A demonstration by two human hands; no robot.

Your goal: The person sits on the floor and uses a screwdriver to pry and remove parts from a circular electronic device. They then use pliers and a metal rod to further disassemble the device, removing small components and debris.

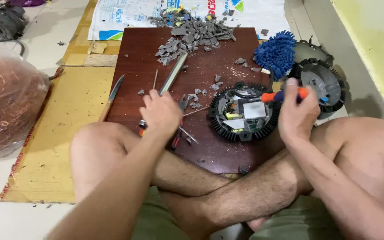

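Screwdriver (285, 94) sits clenched in the right hand (296, 116) over the round black lamp part (244, 112). It may slip and jab, since the left hand (160, 114) grabs tools (181, 133) instead.

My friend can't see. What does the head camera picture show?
A person sits cross-legged at a dark wooden board, the right hand gripping an orange-handled screwdriver over an opened round black device. The left hand rests on tools, near a knife and grey broken bits.
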